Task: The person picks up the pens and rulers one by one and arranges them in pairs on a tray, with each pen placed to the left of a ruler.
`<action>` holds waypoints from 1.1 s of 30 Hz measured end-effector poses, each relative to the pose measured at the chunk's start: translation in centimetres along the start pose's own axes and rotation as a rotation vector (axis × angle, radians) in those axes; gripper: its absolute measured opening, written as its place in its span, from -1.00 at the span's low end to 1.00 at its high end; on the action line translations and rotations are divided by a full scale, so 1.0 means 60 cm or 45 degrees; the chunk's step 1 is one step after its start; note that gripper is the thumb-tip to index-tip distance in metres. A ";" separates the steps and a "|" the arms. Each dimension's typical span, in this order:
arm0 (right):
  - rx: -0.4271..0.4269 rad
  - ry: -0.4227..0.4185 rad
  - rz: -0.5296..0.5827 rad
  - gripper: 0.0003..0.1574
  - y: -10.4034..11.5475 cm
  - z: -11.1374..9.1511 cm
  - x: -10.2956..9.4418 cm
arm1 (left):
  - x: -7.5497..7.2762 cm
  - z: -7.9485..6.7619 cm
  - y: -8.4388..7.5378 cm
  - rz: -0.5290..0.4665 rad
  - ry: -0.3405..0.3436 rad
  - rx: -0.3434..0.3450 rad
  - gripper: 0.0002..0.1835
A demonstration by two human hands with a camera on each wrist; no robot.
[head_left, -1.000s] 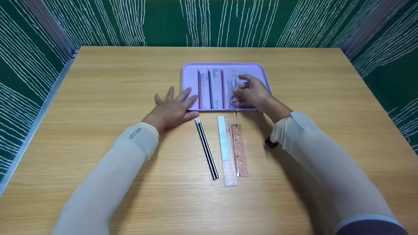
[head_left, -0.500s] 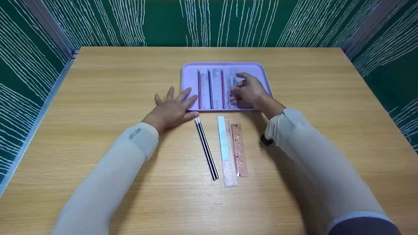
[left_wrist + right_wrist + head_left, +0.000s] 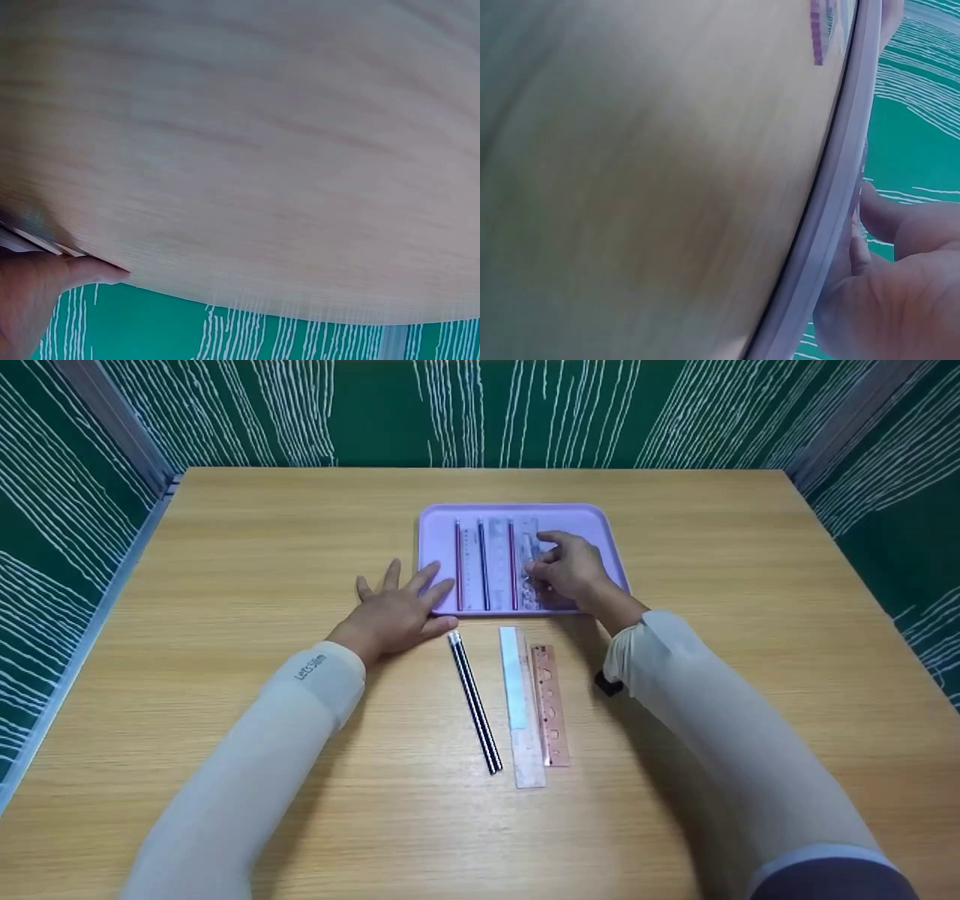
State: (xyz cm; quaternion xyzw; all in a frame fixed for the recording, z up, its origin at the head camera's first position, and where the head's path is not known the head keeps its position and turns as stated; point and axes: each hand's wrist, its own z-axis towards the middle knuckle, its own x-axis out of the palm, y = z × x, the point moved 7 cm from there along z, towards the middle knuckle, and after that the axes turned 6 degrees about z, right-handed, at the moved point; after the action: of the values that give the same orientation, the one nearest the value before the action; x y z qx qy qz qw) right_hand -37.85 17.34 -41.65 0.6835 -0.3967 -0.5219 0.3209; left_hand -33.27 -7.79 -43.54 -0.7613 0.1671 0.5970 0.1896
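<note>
My left hand [image 3: 397, 611] rests with fingers spread at the near left corner of the purple tray [image 3: 581, 517], fingertips on its rim. My right hand [image 3: 577, 566] holds the right edge of a clear ruler [image 3: 529, 529] in the tray, thumb and fingers curled at it; in the right wrist view the thumb [image 3: 881, 214] bends over the tray's side. Left of that ruler lie, upright in a row, a red pencil [image 3: 513, 566], a second clear ruler [image 3: 498, 570], a dark pencil [image 3: 484, 566], a third clear ruler [image 3: 469, 570] and another red pencil [image 3: 459, 566].
In front of the tray, black-and-white striped pencils [image 3: 475, 705] lie together at a slant. Beside them are a clear ruler with a light blue part [image 3: 517, 682] and a pink stencil ruler [image 3: 553, 709]. The wooden table [image 3: 262, 547] meets green walls at the back and sides.
My right hand has moved slightly left with the clear ruler, which was raised and overhung the near rim; it now lies in the tray beside the red pencil. The left hand stays still.
</note>
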 end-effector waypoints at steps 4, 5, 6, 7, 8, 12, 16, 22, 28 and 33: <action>0.044 -0.007 -0.051 -0.17 -0.002 -0.001 -0.001 | -0.001 -0.002 0.000 -0.011 0.006 -0.010 -0.17; 0.053 -0.007 -0.063 -0.18 -0.003 -0.001 0.000 | -0.001 -0.002 0.000 -0.012 0.006 -0.012 -0.17; 0.059 -0.007 -0.075 -0.18 -0.002 -0.001 0.000 | -0.002 -0.003 0.000 -0.013 0.004 -0.011 -0.17; 0.064 -0.006 -0.085 -0.18 -0.002 -0.001 0.000 | -0.003 -0.003 -0.001 -0.012 0.003 -0.009 -0.17; 0.065 -0.003 -0.100 -0.18 -0.001 -0.002 0.000 | -0.004 -0.003 -0.001 -0.014 0.000 -0.007 -0.17; 0.087 -0.002 -0.148 -0.20 0.000 -0.001 0.001 | -0.005 -0.003 -0.002 -0.023 -0.008 0.001 -0.17; 0.107 -0.006 -0.202 -0.25 0.000 0.001 0.003 | -0.003 -0.003 -0.001 -0.039 0.000 -0.001 -0.17; 0.115 -0.023 -0.256 -0.31 -0.001 0.002 0.004 | -0.001 -0.001 0.000 -0.035 -0.002 0.000 -0.16; 0.015 -0.060 -0.377 -0.36 0.004 0.004 0.002 | 0.000 0.001 0.000 -0.024 -0.003 -0.001 -0.16; 0.011 -0.056 -0.405 -0.39 0.003 0.004 0.004 | 0.000 -0.001 -0.001 -0.024 -0.004 -0.001 -0.16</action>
State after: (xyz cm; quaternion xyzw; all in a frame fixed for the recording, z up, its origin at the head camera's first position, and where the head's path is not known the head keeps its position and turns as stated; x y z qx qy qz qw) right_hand -38.10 17.01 -41.66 0.7276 -0.2926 -0.5792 0.2226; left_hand -33.22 -7.78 -43.54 -0.7621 0.1593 0.5964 0.1952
